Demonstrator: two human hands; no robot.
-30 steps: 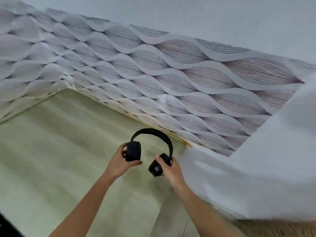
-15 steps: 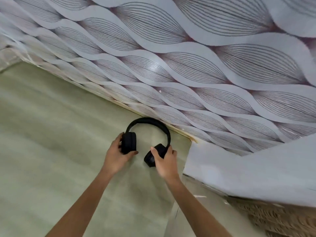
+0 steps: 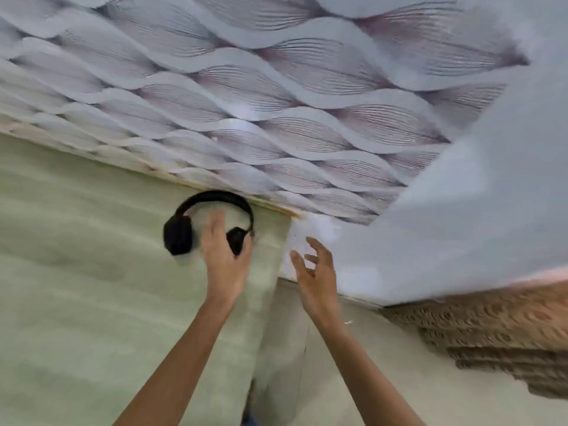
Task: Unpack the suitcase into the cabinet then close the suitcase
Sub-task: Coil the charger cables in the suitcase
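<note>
L hand (image 3: 226, 269) extended fwd, fingers straight; R hand (image 3: 318, 281) beside it, fingers spread, loosely curled.

Black over-ear headphones (image 3: 178, 238) on pale green shelf (image 3: 76, 272), just before wave-patterned back wall (image 3: 276, 118), left hand (image 3: 226, 265) before them, right hand (image 3: 316, 281) further right

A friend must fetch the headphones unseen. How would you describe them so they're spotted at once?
Find the wall with the wavy leaf pattern, then the pale green surface below it. At their seam sit the headphones: the only black thing there, a band joining two round cups.
</note>
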